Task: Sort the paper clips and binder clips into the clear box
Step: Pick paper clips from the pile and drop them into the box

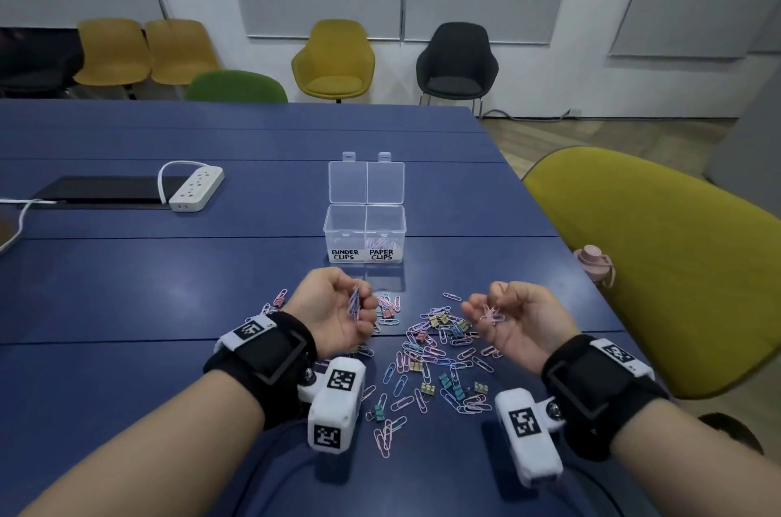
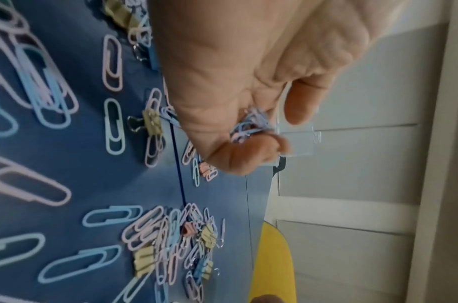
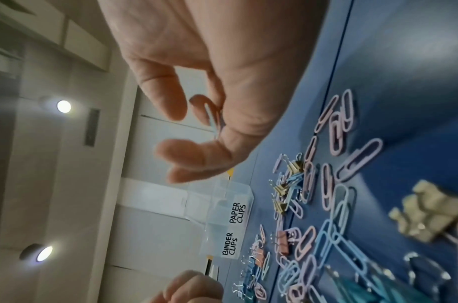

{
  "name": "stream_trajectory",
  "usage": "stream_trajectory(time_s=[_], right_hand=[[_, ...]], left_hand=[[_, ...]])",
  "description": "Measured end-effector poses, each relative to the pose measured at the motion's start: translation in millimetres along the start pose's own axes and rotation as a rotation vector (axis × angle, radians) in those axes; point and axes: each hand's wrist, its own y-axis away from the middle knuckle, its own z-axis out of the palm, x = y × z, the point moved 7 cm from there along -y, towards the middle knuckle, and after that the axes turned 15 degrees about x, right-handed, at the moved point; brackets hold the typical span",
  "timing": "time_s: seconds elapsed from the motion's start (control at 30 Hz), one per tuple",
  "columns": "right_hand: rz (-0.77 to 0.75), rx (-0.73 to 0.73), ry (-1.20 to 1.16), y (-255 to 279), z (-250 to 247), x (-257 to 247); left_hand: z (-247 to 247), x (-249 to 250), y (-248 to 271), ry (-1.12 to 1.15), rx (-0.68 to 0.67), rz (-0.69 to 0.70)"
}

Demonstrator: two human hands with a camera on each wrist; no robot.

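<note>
At six o'clock from the clear plastic two-compartment box (image 1: 364,222), both hands hover above the blue tabletop (image 1: 169,296). The left hand (image 1: 338,311) has its grip pinching a bundle of pastel paper clips (image 1: 354,303), long axis toward twelve; the right hand (image 1: 513,324) cups pink paper clips (image 1: 492,315), lying roughly three-to-nine. Advice: carry each batch over the right, "PAPER CLIPS" compartment, then release low. Binder clips remain scattered.
</note>
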Motion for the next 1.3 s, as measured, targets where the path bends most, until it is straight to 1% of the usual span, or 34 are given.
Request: stream_trajectory(time_s=[0.07,0.1,0.13,0.17,0.2,0.23,0.3,0.33,0.37,0.4,0.43,0.5,0.57,0.67,0.83,0.93,1.0,1.03,1.07,1.1,1.2,1.23,1.3], right_hand=[[0.046,0.045,-0.005,0,-2,3],[0.068,0.069,0.046,-1,-4,5],[0.073,0.089,0.145,-2,-6,8],[0.032,0.107,0.314,-4,-8,8],[-0.055,0.118,0.549,-4,-9,6],[-0.176,0.111,0.835,-4,-8,3],[-0.479,0.061,1.446,-2,1,-4],[-0.605,0.017,1.673,0,8,-5],[-0.668,-0.016,1.81,0,11,-4],[-0.69,-0.048,1.884,2,15,-1],[-0.691,-0.074,1.921,2,16,2],[-0.687,-0.095,1.961,1,18,8],[-0.701,-0.093,1.975,0,24,10],[-0.716,-0.114,1.972,-2,32,14],[-0.738,-0.204,1.984,-5,45,24],[-0.747,-0.244,1.953,-5,48,25],[-0.714,-0.25,1.862,-2,47,22],[-0.668,-0.237,1.775,-1,46,20],[-0.593,-0.215,1.636,-1,43,18],[-0.5,-0.193,1.447,0,40,17],[-0.252,-0.13,0.827,-1,32,20],[-0.195,-0.123,0.658,-2,32,21],[-0.098,-0.147,0.396,0,35,25]], left_hand=[[4,-4,-1,-0.053,0.017,0.001],[6,-6,-3,-0.113,0.038,0.014],[7,-8,-5,-0.189,0.067,0.036],[10,-9,-5,-0.282,0.095,0.067],[12,-10,-8,-0.384,0.118,0.108],[14,-10,-10,-0.51,0.134,0.162],[18,-9,-12,-0.87,0.157,0.307],[22,-8,-13,-1.071,0.157,0.395],[28,-7,-12,-1.231,0.147,0.476],[34,-7,-10,-1.342,0.139,0.542],[40,-7,-7,-1.432,0.143,0.599],[49,-10,-6,-1.58,0.148,0.661],[53,-12,-8,-1.662,0.141,0.676],[55,-13,-9,-1.72,0.139,0.696],[51,-15,-14,-1.795,0.086,0.706],[44,-10,-13,-1.74,0.092,0.686],[35,-1,-7,-1.607,0.096,0.662],[29,3,-4,-1.52,0.084,0.635],[22,5,-3,-1.404,0.07,0.591],[14,6,0,-1.228,0.052,0.516],[0,5,4,-0.498,-0.044,0.242],[-2,6,7,-0.342,-0.066,0.181],[-5,7,12,-0.159,-0.084,0.112]])
